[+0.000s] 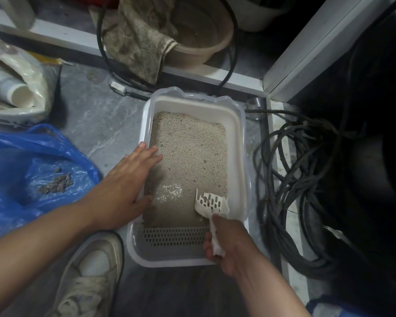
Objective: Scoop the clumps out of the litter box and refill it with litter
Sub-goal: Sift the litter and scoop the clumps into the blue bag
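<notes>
A white litter box (238, 138) sits on the grey floor, filled with beige litter (190, 152); a slotted step is at its near end. My right hand (229, 245) grips the handle of a white slotted scoop (212, 202), whose head rests on the litter at the near right corner. My left hand (128, 181) lies flat with straight fingers on the box's left rim, fingertips over the litter. A blue plastic bag (32, 156) to the left holds grey clumps (57, 184). An open litter bag (16, 88) lies at the far left.
A coil of black hose (306, 191) lies right of the box. A tan basin (199, 33) draped with a dirty cloth (137, 40) stands behind a white frame. My white sneaker (92, 275) is near the box's front left corner.
</notes>
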Motion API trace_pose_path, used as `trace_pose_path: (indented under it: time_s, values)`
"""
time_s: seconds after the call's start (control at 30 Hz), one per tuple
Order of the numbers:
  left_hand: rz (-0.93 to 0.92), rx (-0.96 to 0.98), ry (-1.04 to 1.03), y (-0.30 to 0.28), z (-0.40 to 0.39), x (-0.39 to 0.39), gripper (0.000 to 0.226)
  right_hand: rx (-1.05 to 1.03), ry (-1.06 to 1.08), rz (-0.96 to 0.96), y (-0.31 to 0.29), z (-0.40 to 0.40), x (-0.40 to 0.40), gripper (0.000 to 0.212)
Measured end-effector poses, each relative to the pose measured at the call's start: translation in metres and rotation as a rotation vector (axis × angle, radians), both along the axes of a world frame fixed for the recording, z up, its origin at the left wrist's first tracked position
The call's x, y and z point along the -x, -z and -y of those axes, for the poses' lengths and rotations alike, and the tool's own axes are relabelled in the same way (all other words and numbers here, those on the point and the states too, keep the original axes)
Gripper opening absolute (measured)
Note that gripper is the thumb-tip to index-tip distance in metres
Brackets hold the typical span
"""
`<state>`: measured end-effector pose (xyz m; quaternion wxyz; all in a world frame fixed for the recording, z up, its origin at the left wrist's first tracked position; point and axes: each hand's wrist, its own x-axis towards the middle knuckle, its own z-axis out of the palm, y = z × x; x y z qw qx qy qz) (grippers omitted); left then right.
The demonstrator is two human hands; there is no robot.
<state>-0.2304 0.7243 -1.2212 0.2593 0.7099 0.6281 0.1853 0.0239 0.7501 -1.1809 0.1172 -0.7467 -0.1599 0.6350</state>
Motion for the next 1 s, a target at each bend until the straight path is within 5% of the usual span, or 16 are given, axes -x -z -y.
trace_pose_path:
  time_s: [1.0]
  values:
    - [-0.030,0.009,0.008,0.001,0.000,0.003,0.099,-0.370,-0.218,-0.032,0.051,-0.077,0.042,0.038]
